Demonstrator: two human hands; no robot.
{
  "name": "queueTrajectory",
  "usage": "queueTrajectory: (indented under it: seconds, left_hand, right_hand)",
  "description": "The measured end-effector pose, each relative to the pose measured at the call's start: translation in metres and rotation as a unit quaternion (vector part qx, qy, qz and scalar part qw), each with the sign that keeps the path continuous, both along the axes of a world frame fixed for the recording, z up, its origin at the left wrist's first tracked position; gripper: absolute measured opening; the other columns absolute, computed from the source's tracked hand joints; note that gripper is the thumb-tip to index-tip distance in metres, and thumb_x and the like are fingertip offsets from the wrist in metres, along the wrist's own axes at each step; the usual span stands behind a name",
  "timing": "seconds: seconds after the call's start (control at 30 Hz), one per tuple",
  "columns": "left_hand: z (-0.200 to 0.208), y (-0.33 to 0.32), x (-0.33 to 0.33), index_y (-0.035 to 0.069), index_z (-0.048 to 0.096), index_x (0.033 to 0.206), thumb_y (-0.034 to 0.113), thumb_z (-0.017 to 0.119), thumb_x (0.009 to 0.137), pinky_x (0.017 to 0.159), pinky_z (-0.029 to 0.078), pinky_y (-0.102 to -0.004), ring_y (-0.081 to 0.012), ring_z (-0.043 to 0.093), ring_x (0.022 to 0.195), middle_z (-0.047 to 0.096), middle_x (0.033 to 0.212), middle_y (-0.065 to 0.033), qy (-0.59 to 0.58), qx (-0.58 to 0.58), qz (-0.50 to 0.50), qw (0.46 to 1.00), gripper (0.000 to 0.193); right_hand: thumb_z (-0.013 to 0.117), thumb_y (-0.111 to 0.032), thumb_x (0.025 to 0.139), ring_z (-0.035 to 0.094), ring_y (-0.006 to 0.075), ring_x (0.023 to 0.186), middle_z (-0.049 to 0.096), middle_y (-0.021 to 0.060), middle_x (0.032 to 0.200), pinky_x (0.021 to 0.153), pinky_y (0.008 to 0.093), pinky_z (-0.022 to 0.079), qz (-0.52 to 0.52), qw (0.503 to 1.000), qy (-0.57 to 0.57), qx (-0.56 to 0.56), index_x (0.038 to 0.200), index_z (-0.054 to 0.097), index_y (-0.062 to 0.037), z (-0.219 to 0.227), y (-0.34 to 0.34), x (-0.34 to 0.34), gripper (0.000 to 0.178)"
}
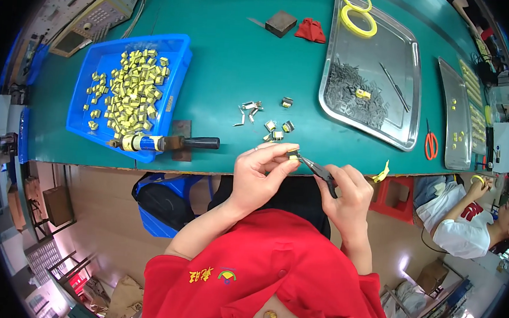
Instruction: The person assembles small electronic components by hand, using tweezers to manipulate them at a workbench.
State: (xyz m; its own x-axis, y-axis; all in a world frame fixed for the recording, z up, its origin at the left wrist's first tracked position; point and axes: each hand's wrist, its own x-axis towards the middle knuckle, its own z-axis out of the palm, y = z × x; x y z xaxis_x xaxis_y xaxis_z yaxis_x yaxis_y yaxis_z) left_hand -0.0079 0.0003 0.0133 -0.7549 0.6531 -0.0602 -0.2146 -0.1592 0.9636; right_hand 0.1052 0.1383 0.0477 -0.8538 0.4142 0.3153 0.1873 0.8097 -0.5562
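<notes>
My left hand [263, 174] pinches a small yellow-and-black wound coil part [293, 155], like a tiny transformer, just above the table's front edge. In my right hand [348, 194] are dark needle-nose pliers [323, 174], their thin tips touching or very close to the part. On the green table [225, 70] beyond my hands lie several similar coil parts [270, 126]. Next to them is a small heap of shiny metal clips [250, 107].
A blue bin [178, 78] of yellow-taped parts stands left, with a black-handled tool [200, 143] by its front corner. To the right, a metal tray [408, 81] holds dark small pieces, tape rolls [359, 22] and a pen-like tool. Orange-handled scissors [431, 145] lie beyond; a co-worker [466, 221] sits far right.
</notes>
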Motion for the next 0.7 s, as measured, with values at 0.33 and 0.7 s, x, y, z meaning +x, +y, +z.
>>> queueTrajectory:
  seconds: [0.33,0.7]
  left_hand:
    - [-0.003,-0.002,-0.014,-0.004,0.060,0.118,0.005,0.060,0.091,0.079,0.057,-0.0294,-0.0186,0.068,0.084,0.066,0.101,-0.0158,-0.151,0.044,-0.016,0.987,0.028]
    - [-0.003,-0.006,-0.014,-0.001,0.056,0.123,0.003,0.059,0.092,0.085,0.055,-0.0290,-0.0185,0.065,0.095,0.064,0.110,-0.0157,-0.262,0.095,-0.014,0.960,0.031]
  right_hand:
    - [0.074,-0.001,0.076,0.047,0.0169,0.050,0.050,0.0081,0.063,0.046,0.0285,0.036,-0.076,0.996,0.035,-0.033,0.087,0.063,-0.0001,0.004,0.016,0.002,0.015]
    - [0.074,-0.008,0.074,0.054,0.0229,0.058,0.054,0.0083,0.066,0.052,0.0338,0.042,-0.035,0.999,-0.025,0.026,0.082,0.063,-0.0028,-0.025,0.018,-0.015,0.015]
